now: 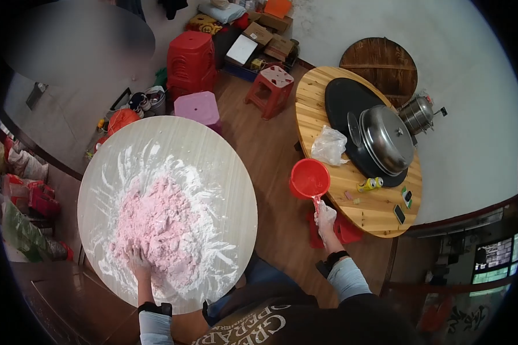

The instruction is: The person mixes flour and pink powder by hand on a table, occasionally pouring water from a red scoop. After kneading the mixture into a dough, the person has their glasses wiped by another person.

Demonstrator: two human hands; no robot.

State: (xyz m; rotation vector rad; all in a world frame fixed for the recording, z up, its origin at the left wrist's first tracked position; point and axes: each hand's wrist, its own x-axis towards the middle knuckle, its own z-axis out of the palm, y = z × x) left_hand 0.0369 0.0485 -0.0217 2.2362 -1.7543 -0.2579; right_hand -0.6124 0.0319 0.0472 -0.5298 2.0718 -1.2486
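Observation:
A mound of crumbly pink dough [158,221] is heaped on a round pale tabletop [230,155], ringed by loose white flour [216,230]. My left hand [138,263] rests at the mound's near edge, its fingers stretched out and touching the pink crumbs; the fingertips are partly sunk in them. Off to the right, away from the dough, my right hand [325,217] is wrapped around the handle of a red plastic dipper [309,178]. White flour coats that hand. The dipper is held over the floor beside the wooden table, and its red inside faces up to me.
An oval wooden table [365,215] bears a lidded steel pot [388,141], a plastic bag [329,145], yellow cans [370,184] and a phone [399,214]. Red stools [191,63], a pink stool [197,109] and cardboard boxes [279,47] stand beyond. A red stool [346,229] sits below my right hand.

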